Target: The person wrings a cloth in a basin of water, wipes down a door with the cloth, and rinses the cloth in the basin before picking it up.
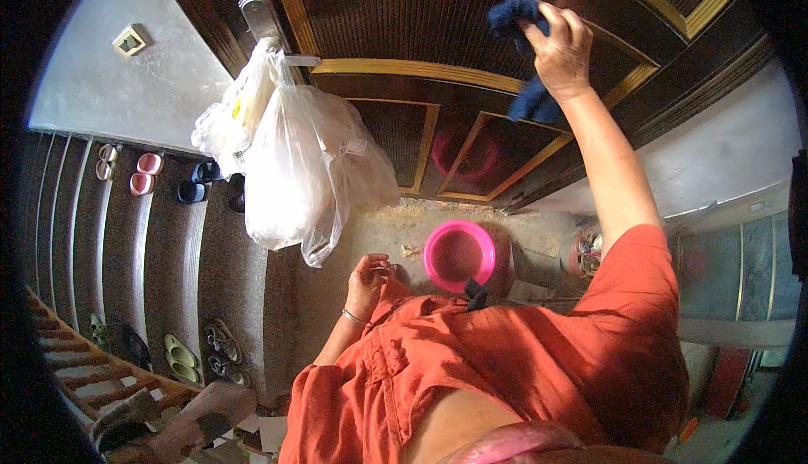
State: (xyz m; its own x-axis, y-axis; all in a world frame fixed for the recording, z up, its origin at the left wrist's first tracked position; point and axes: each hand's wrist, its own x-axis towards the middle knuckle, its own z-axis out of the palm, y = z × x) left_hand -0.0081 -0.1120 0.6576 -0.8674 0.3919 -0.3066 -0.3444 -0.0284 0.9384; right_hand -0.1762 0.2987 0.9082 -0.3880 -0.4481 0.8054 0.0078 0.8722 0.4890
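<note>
My right hand [560,54] is raised to the dark wooden door [404,22] and grips a navy cloth [519,19]. The bunched part of the cloth lies at the ribbed upper panel with gold trim, and its loose end [535,101] hangs below my wrist. My left hand [368,280], with a bangle at the wrist, is low beside my red clothing. Its fingers are loosely curled and no object shows in it. A pink plastic basin [459,256] sits on the floor before me.
White plastic bags [290,167] hang from the metal door handle [303,60]. Stairs [170,243] at the left hold several pairs of shoes, including pink slippers [145,174] and green clogs [181,358]. A wooden railing [113,363] borders them. A switch [131,41] is on the wall.
</note>
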